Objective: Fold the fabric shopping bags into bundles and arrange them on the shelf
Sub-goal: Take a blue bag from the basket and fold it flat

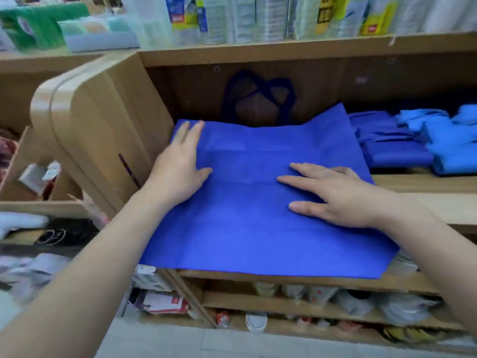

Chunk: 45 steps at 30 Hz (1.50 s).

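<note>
Royal-blue fabric bag (245, 223) spread flat on the wooden shelf (426, 184), mouth end toward the back, bottom edge reaching the shelf's front lip; faint crease lines cross the cloth side to side around its middle; far right corner of the mouth rides up a little against the back of the bay. Dark handles (258, 96) loop up behind the bag against the brown back panel; blurred, detail poor.

Left hand (178, 169) lies palm-down on the bag's far left part, fingers straight and together, tips near the back left corner, thumb splayed onto the cloth; grips nothing, only presses. Right hand (343, 195) lies palm-down on the right half of the bag, fingers straight and spread, pointing left toward the centre; likewise holds nothing, flat on the fabric. Both forearms bare, entering from the lower corners.

To the right on the same shelf, just beside the bag's far corner: folded royal-blue bundles (395, 148); beyond them, touching, lighter blue bundles (454, 151), stacked toward the edge of view. Rounded wooden side panel (103, 120) closes the bay on the left, close to the left hand.

Shelf above carries upright packaged goods (258, 16), labels too blurred to read; a green pack (44, 21) sits far left. Lower shelves (284, 303) beneath hold mixed small packets and jars; pale floor (206, 342) at the bottom.
</note>
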Each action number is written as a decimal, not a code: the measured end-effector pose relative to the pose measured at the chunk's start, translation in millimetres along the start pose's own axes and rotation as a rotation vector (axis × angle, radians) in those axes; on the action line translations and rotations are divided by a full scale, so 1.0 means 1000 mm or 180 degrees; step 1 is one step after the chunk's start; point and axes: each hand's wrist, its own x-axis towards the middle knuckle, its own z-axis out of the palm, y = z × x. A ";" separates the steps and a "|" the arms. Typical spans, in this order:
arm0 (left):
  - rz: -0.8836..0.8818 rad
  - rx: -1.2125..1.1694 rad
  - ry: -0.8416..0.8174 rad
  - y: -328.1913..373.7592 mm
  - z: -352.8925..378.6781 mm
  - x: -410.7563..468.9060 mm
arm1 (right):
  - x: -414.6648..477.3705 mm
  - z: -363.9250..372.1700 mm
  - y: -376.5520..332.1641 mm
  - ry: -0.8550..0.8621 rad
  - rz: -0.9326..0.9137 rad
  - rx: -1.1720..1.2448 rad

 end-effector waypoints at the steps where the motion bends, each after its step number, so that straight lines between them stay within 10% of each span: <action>1: 0.0445 -0.0143 -0.0215 0.000 -0.002 -0.010 | 0.002 0.002 0.001 -0.0059 0.0002 0.0028; 6: 0.1240 -0.0533 -0.1659 -0.013 -0.019 -0.064 | 0.007 0.009 0.005 0.0126 -0.0102 0.0136; 13: 0.1375 0.0975 -0.2366 -0.021 -0.027 -0.083 | -0.025 0.001 0.017 0.1525 -0.0533 0.1159; 19: 0.1197 0.0399 -0.2371 -0.017 -0.030 -0.078 | -0.079 0.018 0.036 -0.0117 -0.0588 0.1018; 25: 0.0933 -0.0373 -0.1856 -0.035 -0.047 -0.056 | -0.079 0.034 0.030 0.0912 -0.0253 0.1880; 32: 0.0110 0.0602 -0.0222 -0.033 -0.037 -0.049 | -0.063 0.042 0.020 0.2304 0.0659 0.2477; 37: 0.1220 0.1056 0.0389 -0.041 -0.016 -0.063 | -0.053 0.050 0.020 0.2681 0.0432 0.1692; 40: 0.1859 0.1115 0.0006 -0.052 -0.007 -0.068 | -0.050 0.054 0.023 0.2341 0.0159 0.0579; 45: 0.1374 0.1207 -0.0899 -0.065 0.000 -0.077 | -0.060 0.050 0.036 0.1378 0.0207 0.0584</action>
